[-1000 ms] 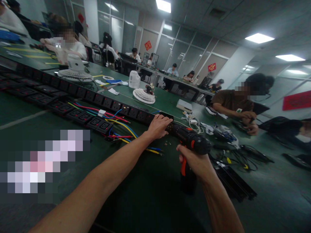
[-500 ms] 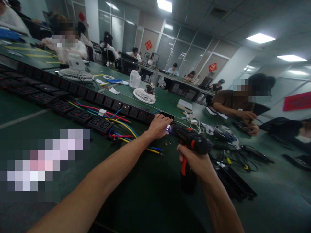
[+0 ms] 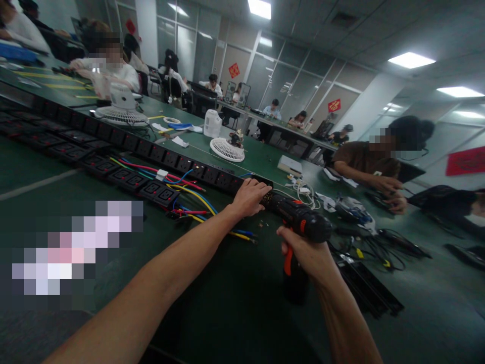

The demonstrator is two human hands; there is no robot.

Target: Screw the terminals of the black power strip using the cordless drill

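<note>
My right hand [image 3: 301,245] is wrapped round the handle of a black and orange power drill [image 3: 299,215], whose nose points left at the end of a long black socket strip [image 3: 184,164]. Over that same end lies my left hand [image 3: 252,196], its fingers closed on the strip near the drill's tip. The hand and drill hide the contact point. Red, blue and yellow wires [image 3: 202,199] run beside the strip, next to a second row of black socket modules [image 3: 142,184]. A few tiny pieces lie on the green table below the drill.
White fan parts [image 3: 227,149] and a white container [image 3: 212,123] stand beyond the strip. To the right lie cables [image 3: 382,247], black rails [image 3: 369,288] and a white box [image 3: 290,165]. A person [image 3: 373,156] works at the right; others sit farther back.
The whole view has shifted slightly. The light at the drill's tip, lit before, no longer shows. Both hands keep nearly the same places on the strip and drill.
</note>
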